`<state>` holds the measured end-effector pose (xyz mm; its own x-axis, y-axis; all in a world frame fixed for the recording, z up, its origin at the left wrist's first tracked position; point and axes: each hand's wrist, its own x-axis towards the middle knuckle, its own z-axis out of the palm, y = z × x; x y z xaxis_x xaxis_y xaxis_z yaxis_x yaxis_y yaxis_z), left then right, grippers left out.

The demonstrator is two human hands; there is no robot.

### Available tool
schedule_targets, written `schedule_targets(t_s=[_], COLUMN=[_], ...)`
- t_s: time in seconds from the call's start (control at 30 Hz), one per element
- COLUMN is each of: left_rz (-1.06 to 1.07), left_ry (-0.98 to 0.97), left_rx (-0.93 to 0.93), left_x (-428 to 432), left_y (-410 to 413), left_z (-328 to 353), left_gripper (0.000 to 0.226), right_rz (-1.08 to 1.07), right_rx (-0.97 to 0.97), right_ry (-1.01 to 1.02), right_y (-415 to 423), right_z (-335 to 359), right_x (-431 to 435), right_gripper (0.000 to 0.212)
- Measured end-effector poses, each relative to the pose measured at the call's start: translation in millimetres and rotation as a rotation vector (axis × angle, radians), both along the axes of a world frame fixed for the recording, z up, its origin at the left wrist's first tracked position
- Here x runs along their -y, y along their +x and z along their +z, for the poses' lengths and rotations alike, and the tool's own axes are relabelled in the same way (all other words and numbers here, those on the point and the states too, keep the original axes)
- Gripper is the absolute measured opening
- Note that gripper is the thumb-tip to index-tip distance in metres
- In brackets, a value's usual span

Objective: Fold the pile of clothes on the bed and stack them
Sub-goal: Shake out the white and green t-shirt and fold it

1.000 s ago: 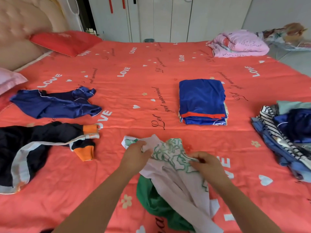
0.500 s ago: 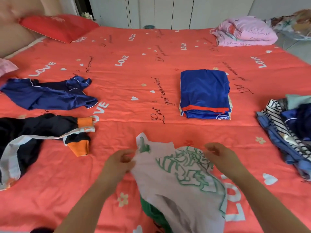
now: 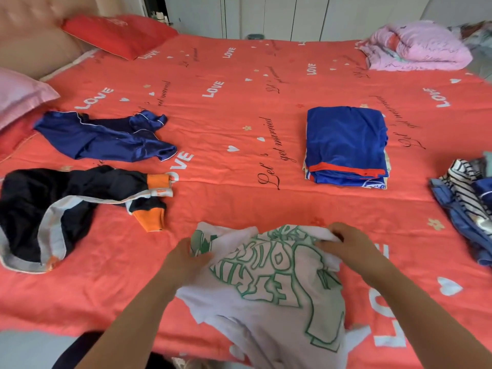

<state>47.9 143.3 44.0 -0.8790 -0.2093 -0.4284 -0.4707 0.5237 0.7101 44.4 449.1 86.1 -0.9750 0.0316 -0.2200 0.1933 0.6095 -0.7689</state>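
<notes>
My left fingers [image 3: 187,255] are curled onto the left edge of the white shirt with the green print [image 3: 266,286], pinching the cloth just beside a small green patch. My right fingers [image 3: 332,245] are bent around a bunched fold at the shirt's far right corner, holding it. The shirt lies between my two sets of fingers, print upward, and runs back from them toward me over the near edge of the bed [image 3: 239,115]; its lower part is rumpled and blurred.

Beyond my right fingers, well apart from them, a folded blue stack [image 3: 344,139] sits flat on the bed with a red stripe along its near edge. Far out to the right of my right fingers lies a loose heap of striped and blue clothes [image 3: 463,206].

To the left of my left fingers, near but not touching, a black garment with orange cuffs [image 3: 53,203] is spread out unfolded. Past it, further from my fingers, lies a crumpled navy satin garment [image 3: 106,137]. At the far right corner of the bed rests a rolled pink quilt [image 3: 418,46].
</notes>
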Motion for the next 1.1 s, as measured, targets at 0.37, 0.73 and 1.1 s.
schedule_targets(t_s=[0.37, 0.73, 1.1], left_rz=[0.075, -0.412, -0.21], left_ry=[0.533, 0.773, 0.539], left_rx=[-0.354, -0.367, -0.387], left_x=[-34.8, -120.8, -131.1], left_y=[-23.0, 10.4, 43.4], left_z=[86.6, 142.6, 102.4], left_gripper=[0.015, 0.038, 0.022], right_rz=[-0.15, 0.372, 0.052], right_rx=[-0.127, -0.452, -0.455], right_ry=[0.304, 0.333, 0.57], right_y=[-5.7, 20.9, 30.9], right_z=[77.9, 110.4, 128.6], right_x=[-34.0, 23.5, -10.2], right_gripper=[0.012, 0.056, 0.013])
